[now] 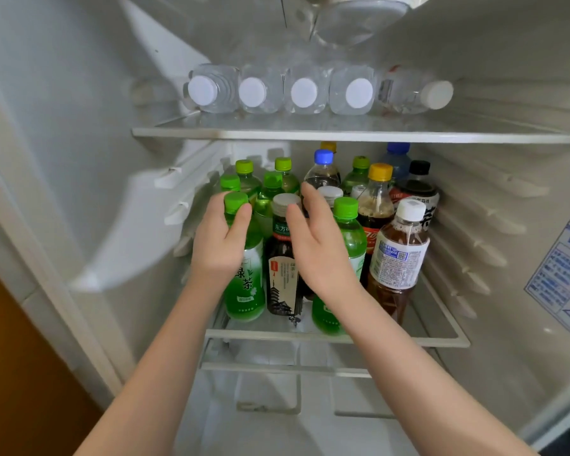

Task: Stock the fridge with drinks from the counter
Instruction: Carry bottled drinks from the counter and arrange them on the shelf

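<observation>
The open fridge's middle shelf (441, 340) is packed with upright drink bottles. My left hand (219, 241) grips the neck of a green tea bottle (246, 291) at the front left, just under its green cap. My right hand (316, 238) is spread with fingers straight beside a dark tea bottle with a grey cap (282, 258), fingertips reaching toward the bottles behind. Another green bottle (348, 225), a cola bottle with a yellow cap (377, 205) and a brown tea bottle with a white cap (397, 258) stand to the right.
Several clear water bottles (305, 90) lie on their sides on the top glass shelf (343, 134). Below the middle shelf are lower racks and a drawer space (277, 390). The fridge's ribbed side walls close in left and right; a sticker (563, 274) is on the right wall.
</observation>
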The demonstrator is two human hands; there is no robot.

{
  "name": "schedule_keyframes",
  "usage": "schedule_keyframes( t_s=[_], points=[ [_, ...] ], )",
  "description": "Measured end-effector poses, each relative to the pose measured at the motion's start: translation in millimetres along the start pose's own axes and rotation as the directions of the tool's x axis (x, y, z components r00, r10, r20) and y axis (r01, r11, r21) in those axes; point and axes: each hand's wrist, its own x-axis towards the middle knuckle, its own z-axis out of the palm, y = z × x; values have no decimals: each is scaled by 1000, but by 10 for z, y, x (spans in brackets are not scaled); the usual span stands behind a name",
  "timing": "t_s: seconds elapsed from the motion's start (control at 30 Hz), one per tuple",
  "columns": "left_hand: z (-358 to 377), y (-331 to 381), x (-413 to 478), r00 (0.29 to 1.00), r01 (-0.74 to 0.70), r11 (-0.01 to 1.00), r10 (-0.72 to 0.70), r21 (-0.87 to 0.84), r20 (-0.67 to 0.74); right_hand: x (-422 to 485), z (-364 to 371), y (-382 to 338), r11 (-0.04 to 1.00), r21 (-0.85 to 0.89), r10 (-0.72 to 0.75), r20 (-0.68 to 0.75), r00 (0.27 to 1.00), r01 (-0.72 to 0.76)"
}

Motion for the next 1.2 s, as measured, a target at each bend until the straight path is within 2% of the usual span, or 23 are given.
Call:
schedule_keyframes(
  t_s=[0.13, 0.2, 0.27, 0.33, 0.47, 0.63, 0.8, 1.0, 1.1, 1.2],
  points=[
    [-57, 25, -19, 996, 86, 996, -87, 9, 30, -241, -330, 19, 987, 97, -119, -80, 990, 126],
    [-79, 75, -46, 996, 87, 996, -88, 35, 29, -332, -501, 43, 980, 64, -177, -165, 970, 189],
    [-85, 160, -94, 999, 8, 992, -3, 129, -37, -394, -661, 88, 971, -26, -233, -283, 930, 236],
    [-81, 255, -130, 985, -122, 972, 144, 203, -98, -423, -804, 148, 960, -129, -281, -383, 880, 250],
    [-19, 438, -135, 948, -290, 934, 310, 209, -70, -429, -1007, 282, 946, -258, -302, -487, 820, 196],
    [168, 661, -100, 928, -373, 918, 368, 136, 61, -401, -1107, 410, 938, -334, -242, -450, 860, 89],
    [356, 863, -33, 872, -463, 884, 441, 63, 213, -386, -1153, 546, 926, -378, -167, -387, 907, 10],
    [588, 956, 64, 829, -458, 885, 394, 78, 397, -390, -1152, 743, 964, -261, -36, -307, 951, -48],
    [698, 961, 97, 816, -418, 905, 335, 81, 472, -408, -1164, 828, 958, -284, -52, -276, 960, -30],
    [775, 1004, 160, 816, -421, 905, 347, 64, 462, -434, -1223, 857, 966, -258, -79, -262, 962, 9]
  ],
)
